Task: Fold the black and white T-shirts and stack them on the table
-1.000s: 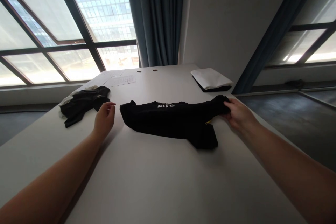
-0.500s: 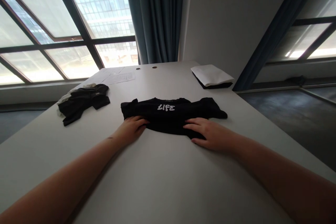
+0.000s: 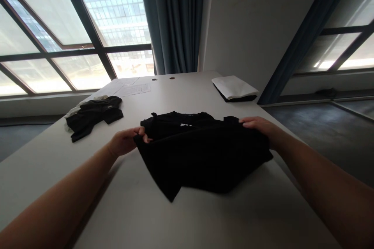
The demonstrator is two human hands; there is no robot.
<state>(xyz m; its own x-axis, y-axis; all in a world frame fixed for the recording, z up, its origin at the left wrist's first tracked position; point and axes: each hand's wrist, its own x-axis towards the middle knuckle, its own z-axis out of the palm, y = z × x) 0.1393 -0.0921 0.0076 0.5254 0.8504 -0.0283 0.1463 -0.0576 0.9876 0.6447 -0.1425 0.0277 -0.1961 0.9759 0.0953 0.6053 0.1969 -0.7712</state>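
A black T-shirt (image 3: 204, 155) with a white print, now mostly covered, spans the space between my hands over the white table (image 3: 163, 225). My left hand (image 3: 125, 140) pinches the cloth at its left edge. On the other side my right hand (image 3: 260, 126) grips the cloth near the right sleeve, its fingers partly hidden. A lifted layer of the shirt hangs toward me, with a pointed corner low at the left. The neckline lies at the far side.
A crumpled pile of dark and pale clothes (image 3: 97, 113) lies at the left. Printed papers (image 3: 134, 89) rest behind it. A white folded sheet (image 3: 235, 86) sits over something black at the back right. Beyond are a window (image 3: 125, 11) and a blue curtain (image 3: 175, 19).
Both hands have gone from lying on the shirt to gripping it, moving apart. The near part of the shirt has lifted and spread toward me, covering most of the print.
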